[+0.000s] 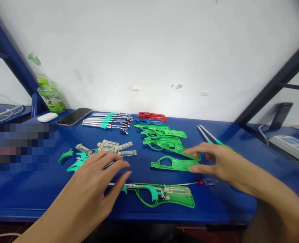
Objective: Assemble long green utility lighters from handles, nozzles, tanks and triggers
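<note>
Near the table's front edge lies a green lighter half-shell, holding a metal tube, a teal trigger, white wires and a clear fuel tank. My left hand hovers over its tube end, thumb and fingers slightly apart with nothing visible between them. Behind that shell is a bare green half-shell. Spread around its wide right end are the thumb and fingers of my right hand; the thumb appears to touch its near edge. A screwdriver with a red and clear handle lies close by.
Several green half-shells, blue ones and red ones lie behind. Wired metal tubes, clear tanks and teal triggers lie left. A phone, white case and bottle stand near the wall.
</note>
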The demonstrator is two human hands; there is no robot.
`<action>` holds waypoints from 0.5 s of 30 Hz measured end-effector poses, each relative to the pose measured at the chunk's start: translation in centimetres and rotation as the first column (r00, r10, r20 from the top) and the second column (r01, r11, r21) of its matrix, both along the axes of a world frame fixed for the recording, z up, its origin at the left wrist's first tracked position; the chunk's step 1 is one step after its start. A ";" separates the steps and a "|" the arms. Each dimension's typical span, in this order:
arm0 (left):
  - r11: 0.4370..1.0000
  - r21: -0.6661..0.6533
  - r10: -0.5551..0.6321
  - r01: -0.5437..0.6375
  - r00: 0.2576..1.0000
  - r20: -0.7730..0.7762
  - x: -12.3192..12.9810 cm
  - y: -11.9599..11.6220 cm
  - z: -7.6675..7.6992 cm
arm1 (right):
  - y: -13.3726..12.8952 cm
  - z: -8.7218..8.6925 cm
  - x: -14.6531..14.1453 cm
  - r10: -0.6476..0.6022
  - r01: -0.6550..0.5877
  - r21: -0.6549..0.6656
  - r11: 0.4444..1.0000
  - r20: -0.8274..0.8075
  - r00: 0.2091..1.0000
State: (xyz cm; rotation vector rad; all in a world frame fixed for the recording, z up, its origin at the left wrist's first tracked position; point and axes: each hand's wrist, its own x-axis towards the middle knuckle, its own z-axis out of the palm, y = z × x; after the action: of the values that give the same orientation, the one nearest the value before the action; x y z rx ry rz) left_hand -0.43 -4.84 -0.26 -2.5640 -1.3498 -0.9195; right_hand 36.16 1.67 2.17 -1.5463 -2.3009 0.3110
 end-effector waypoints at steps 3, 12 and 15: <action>1.000 -0.007 -0.013 0.013 1.000 0.005 0.0 0.1 0.0 | -0.1 -0.3 -0.5 -0.026 0.026 -0.049 0.998 0.000 1.000; 1.000 0.010 -0.010 0.010 1.000 0.002 -0.4 0.1 -0.1 | 0.5 -0.9 -1.8 0.012 -0.010 -0.128 0.992 0.021 1.000; 1.000 0.021 -0.023 0.023 1.000 -0.007 -0.6 0.2 -0.2 | 0.3 -0.8 -1.8 0.037 -0.034 -0.076 0.997 0.038 0.999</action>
State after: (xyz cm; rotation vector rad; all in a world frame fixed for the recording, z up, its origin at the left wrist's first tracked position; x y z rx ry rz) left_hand -0.98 -4.63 -0.44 -2.5702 -1.3040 -0.9223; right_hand 34.38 2.01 1.39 -1.5623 -2.3745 0.3840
